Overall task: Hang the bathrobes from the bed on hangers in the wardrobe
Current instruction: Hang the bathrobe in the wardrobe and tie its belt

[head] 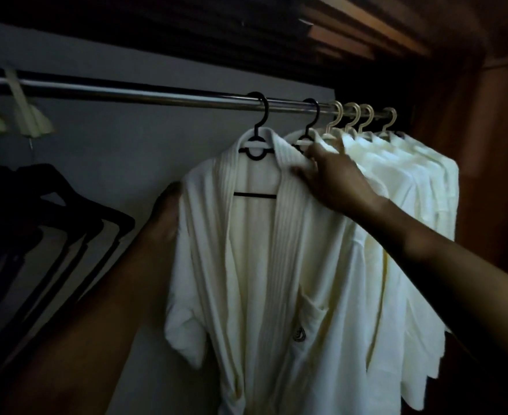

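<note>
A white bathrobe (255,265) hangs open-fronted on a black hanger (257,139) from the metal rail (144,94) inside the wardrobe. My left hand (165,214) holds the robe's left shoulder edge, its fingers hidden behind the cloth. At the collar on the robe's right side my right hand (333,178) pinches the ribbed fabric. A second black hanger (309,127) carries another white robe just behind it. Several more white robes (411,187) on cream hangers are packed together at the rail's right end.
Several dark hangers (75,217) lie stacked at the lower left. Cream hangers (28,115) hang at the rail's far left. The wardrobe's wooden side wall (486,145) stands close on the right, and a grey back panel (111,151) lies behind the rail.
</note>
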Tool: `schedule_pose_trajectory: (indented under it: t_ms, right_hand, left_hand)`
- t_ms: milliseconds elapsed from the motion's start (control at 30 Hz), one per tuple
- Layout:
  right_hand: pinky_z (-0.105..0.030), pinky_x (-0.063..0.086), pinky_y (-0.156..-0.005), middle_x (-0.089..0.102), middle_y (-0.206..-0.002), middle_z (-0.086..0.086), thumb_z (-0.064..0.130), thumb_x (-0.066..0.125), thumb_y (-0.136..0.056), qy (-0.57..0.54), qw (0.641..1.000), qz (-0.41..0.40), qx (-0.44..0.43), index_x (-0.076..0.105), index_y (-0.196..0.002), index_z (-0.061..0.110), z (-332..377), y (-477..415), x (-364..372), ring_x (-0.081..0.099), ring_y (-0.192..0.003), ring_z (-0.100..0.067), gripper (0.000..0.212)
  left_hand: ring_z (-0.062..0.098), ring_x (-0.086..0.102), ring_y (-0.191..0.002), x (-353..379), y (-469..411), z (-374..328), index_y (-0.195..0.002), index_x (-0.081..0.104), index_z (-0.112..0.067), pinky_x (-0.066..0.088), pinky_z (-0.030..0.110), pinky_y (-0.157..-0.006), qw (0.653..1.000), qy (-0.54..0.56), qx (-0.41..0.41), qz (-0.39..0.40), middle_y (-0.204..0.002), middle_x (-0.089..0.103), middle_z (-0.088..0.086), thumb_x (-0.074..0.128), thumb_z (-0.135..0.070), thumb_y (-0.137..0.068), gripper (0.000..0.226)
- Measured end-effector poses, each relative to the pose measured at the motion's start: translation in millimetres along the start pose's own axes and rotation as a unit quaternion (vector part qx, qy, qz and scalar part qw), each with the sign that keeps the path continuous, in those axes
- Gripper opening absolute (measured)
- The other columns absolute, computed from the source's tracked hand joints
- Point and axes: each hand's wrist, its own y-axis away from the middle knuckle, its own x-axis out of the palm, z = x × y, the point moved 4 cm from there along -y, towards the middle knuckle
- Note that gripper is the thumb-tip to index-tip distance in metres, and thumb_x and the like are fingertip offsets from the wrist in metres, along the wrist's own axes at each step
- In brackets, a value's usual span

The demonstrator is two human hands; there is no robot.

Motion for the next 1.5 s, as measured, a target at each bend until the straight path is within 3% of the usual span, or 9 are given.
schedule_pose_trajectory:
  t_ms: [133,267,400,567,733,900,1033,1300,1500]
  right_hand:
    - [-0.041,0.049,-0.066,0.062,-0.077,-0.005,0.062,0.051,-0.095,0.010,1.000,-0.006,0.009,0.054,-0.090,0.026,-43.6,19.7,-0.1,0.063,-0.082,-0.037,0.036]
    - [-0.041,0.048,-0.066,0.054,-0.070,0.004,0.062,0.046,-0.098,0.001,1.000,-0.012,0.011,0.050,-0.084,0.026,-45.7,19.9,-0.3,0.061,-0.077,-0.031,0.039]
    - [-0.040,0.048,-0.069,0.054,-0.073,0.007,0.058,0.047,-0.100,-0.002,1.000,-0.014,0.008,0.061,-0.092,0.023,-42.9,21.7,0.2,0.062,-0.081,-0.027,0.038]
    - [-0.041,0.050,-0.071,0.064,-0.082,0.003,0.058,0.045,-0.101,-0.010,1.000,-0.011,0.009,0.063,-0.100,0.026,-41.4,23.3,3.1,0.064,-0.086,-0.028,0.036]
    - [-0.041,0.049,-0.071,0.068,-0.086,-0.005,0.055,0.045,-0.102,-0.019,1.000,-0.010,0.000,0.062,-0.104,0.020,-39.6,28.1,4.7,0.064,-0.083,-0.025,0.039]
    - [-0.024,0.032,-0.072,0.069,-0.100,-0.005,0.037,0.055,-0.103,-0.051,0.999,-0.017,0.009,0.053,-0.132,0.014,-43.8,44.3,7.6,0.064,-0.093,-0.025,0.038]
    - [-0.028,0.043,-0.082,0.061,-0.116,0.002,0.038,0.063,-0.098,-0.107,0.990,0.034,0.092,0.044,-0.138,0.018,-55.4,71.4,8.0,0.058,-0.099,-0.015,0.049]
    - [-0.034,0.033,-0.057,0.054,-0.068,0.003,0.033,0.064,-0.092,-0.015,0.988,0.042,0.150,0.049,-0.079,0.015,-83.8,113.1,-2.5,0.054,-0.066,-0.025,0.027]
    - [-0.033,0.028,-0.062,0.050,-0.068,0.003,0.014,0.056,-0.095,0.012,0.995,0.064,0.077,0.048,-0.075,0.018,-56.5,94.2,-11.4,0.058,-0.072,-0.030,0.022]
  left_hand:
    - [0.020,0.063,-0.116,-26.3,-5.3,13.1,-0.113,0.070,-0.028,0.045,0.037,-0.108,0.999,-0.040,0.007,-0.017,-0.113,0.070,-0.007,0.068,-0.037,-0.096,0.019]
    - [0.017,0.062,-0.124,-47.4,-38.8,21.6,-0.133,0.067,-0.022,0.043,0.042,-0.113,0.999,0.013,0.015,-0.025,-0.130,0.069,-0.006,0.081,-0.058,-0.074,0.071]
    - [0.018,0.066,-0.107,-34.7,-29.5,-1.6,-0.108,0.075,-0.012,0.048,0.030,-0.096,0.994,-0.079,0.026,-0.065,-0.112,0.073,0.001,0.077,-0.040,-0.083,0.037]
    - [0.029,0.067,-0.093,-15.2,-21.0,-38.0,-0.093,0.065,-0.012,0.054,0.039,-0.082,0.895,-0.296,0.169,-0.287,-0.098,0.072,0.011,0.073,-0.030,-0.090,0.020]
    - [0.037,0.052,-0.124,3.6,-20.1,-31.6,-0.118,0.062,-0.018,0.041,0.050,-0.101,0.891,-0.396,0.031,-0.220,-0.128,0.057,0.016,0.072,-0.032,-0.089,0.033]
    - [0.011,0.052,-0.094,75.7,53.9,-61.9,-0.104,0.062,-0.010,0.043,0.014,-0.084,0.886,-0.259,0.345,-0.169,-0.106,0.059,0.007,0.051,-0.021,-0.088,0.023]
    - [0.006,0.058,-0.106,148.8,87.8,-42.3,-0.122,0.060,-0.018,0.047,0.022,-0.088,0.903,-0.265,0.338,0.026,-0.120,0.065,-0.002,0.061,-0.038,-0.095,0.034]
    - [0.026,0.055,-0.086,173.6,76.1,-18.2,-0.068,0.038,-0.033,0.037,0.034,-0.074,0.875,-0.371,0.306,0.058,-0.077,0.050,-0.005,0.052,-0.043,-0.101,0.037]
    - [0.029,0.057,-0.088,173.5,68.8,-22.5,-0.072,0.047,-0.024,0.028,0.032,-0.070,0.881,-0.389,0.263,0.058,-0.081,0.060,0.005,0.052,-0.036,-0.103,0.034]
